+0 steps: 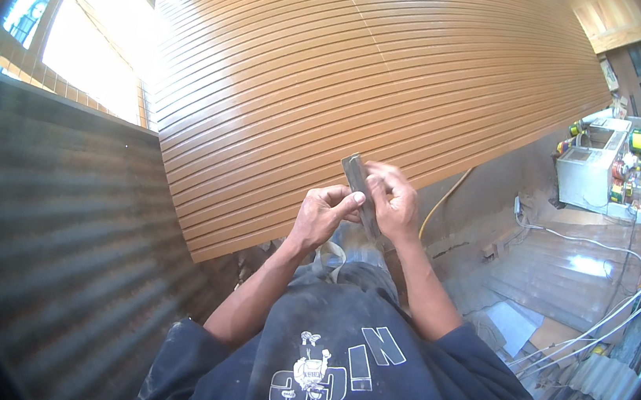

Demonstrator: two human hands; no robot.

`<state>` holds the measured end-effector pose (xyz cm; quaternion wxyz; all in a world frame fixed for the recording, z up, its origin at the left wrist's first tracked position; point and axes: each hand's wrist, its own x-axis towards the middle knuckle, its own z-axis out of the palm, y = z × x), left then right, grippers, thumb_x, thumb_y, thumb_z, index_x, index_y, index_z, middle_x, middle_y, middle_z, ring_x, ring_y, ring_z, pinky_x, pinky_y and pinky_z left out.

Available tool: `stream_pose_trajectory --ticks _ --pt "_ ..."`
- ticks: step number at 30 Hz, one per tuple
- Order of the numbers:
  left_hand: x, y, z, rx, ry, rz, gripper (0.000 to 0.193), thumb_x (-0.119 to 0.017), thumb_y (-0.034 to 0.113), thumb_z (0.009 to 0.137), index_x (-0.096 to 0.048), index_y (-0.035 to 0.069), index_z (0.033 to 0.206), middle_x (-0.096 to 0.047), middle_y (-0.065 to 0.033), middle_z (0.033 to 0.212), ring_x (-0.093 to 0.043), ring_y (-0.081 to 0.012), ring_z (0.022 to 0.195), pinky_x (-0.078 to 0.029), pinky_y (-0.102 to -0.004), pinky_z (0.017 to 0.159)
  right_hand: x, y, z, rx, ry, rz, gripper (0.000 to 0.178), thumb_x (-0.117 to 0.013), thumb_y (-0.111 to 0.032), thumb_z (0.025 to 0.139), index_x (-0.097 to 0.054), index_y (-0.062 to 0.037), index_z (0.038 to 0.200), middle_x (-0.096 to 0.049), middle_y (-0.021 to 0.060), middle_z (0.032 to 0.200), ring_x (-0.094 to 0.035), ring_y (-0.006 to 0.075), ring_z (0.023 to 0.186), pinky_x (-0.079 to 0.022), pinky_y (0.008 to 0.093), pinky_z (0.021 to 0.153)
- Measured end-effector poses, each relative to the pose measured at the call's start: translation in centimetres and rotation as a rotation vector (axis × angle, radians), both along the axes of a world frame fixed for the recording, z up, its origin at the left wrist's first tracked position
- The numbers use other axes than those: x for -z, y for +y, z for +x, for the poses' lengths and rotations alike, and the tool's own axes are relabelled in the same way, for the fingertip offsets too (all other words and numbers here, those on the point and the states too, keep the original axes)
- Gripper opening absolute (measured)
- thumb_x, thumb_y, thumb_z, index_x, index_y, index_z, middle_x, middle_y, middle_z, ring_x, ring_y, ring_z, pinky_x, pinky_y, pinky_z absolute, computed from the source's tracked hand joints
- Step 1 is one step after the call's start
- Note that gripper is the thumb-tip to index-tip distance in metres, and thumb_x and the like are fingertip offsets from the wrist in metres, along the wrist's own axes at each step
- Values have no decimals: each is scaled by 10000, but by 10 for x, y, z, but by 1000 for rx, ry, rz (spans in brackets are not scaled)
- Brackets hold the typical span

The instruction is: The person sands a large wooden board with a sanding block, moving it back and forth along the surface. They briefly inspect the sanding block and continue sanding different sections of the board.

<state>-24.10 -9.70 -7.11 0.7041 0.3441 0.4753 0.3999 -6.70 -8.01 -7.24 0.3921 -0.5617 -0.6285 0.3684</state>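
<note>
A short, dark grey-brown flat strip (356, 175), maybe a block wrapped in sandpaper, is tilted in front of my body. My left hand (320, 213) pinches its left side, with the thumb lying across its face. My right hand (397, 209) is closed at its right side with fingers curled; those fingers are slightly blurred. The strip's lower end runs down between my hands. Just beyond them, a large orange-brown grooved panel (326, 82) spreads out on a slant.
A corrugated metal wall (54, 249) stands at the left, below bright window openings. At the right, a pale bench-like box (588, 179) carries several coloured cans or rolls. A yellow hose (444, 202) and white cables (597, 338) run near the floor.
</note>
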Motion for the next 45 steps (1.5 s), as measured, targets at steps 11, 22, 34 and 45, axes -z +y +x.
stream_pose_trajectory --ticks 11,22,34,45 --pt "11 -32 -53 -143 42 -58 235 -667 233 1081 -731 13 1029 -742 -44 931 -694 -118 877 -592 -305 781 -1 -18 4 19 1047 -703 405 -615 -257 1088 -641 23 1379 -731 99 1199 -692 174 1115 -539 326 986" --pt "-23 -38 -28 -218 755 417 531 -790 128 935 -595 -34 1401 -676 -227 1273 -693 -299 1203 -615 -387 854 -25 -34 -35 -41 675 -679 506 -504 -271 1147 -490 55 1534 -635 114 1400 -577 168 1287 -441 301 1108" --pt "-6 -48 -68 -367 -130 -100 339 -713 141 1011 -652 -16 1305 -752 -117 1166 -731 -178 1039 -608 -332 906 -21 -25 4 237 989 -388 482 -519 -231 1100 -535 55 1489 -656 170 1403 -639 243 1284 -465 374 1135" --pt "-70 -42 -21 -349 456 281 179 -715 147 1017 -703 -21 1078 -768 -86 991 -735 -142 908 -580 -291 793 -43 -46 -40 -194 -346 383 676 -566 -152 1013 -375 -54 1654 -418 229 1665 -369 405 1562 -362 488 1252"
